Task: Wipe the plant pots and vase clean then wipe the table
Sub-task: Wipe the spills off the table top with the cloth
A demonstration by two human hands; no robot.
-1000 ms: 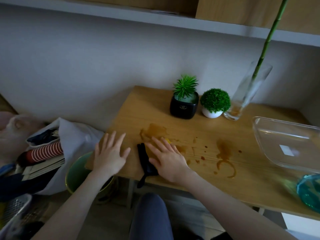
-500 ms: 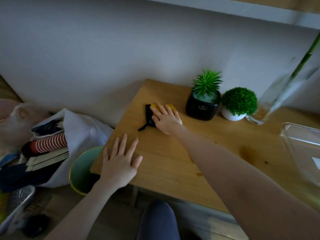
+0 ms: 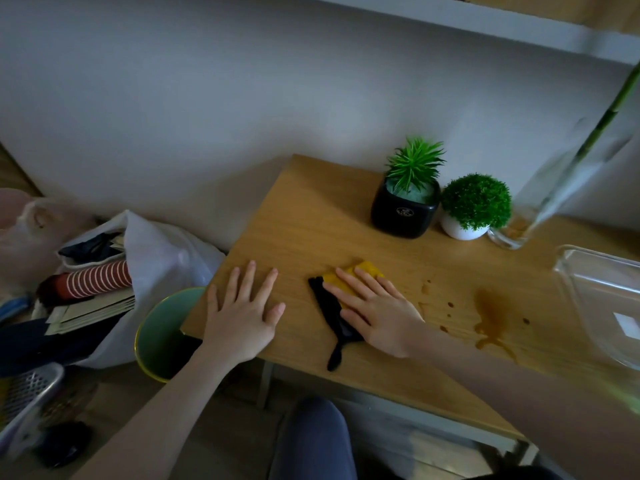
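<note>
I saw the right hand (image 3: 379, 315) pressed flat, fingers straight, on the yellow-black cloth (image 3: 341, 299) left of the brown spill (image 3: 493, 315); the left hand (image 3: 242, 315) lay flat further left on the table (image 3: 329, 220).

On the wooden counter (image 3: 322, 216), the right hand (image 3: 379, 311) presses flat on a yellow-and-black cloth (image 3: 341, 299) beside brown spill stains (image 3: 493, 315), the left hand (image 3: 242, 311) resting flat nearby.

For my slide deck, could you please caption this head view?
Right hand presses a yellow cloth on the stained table; left hand rests flat.
</note>
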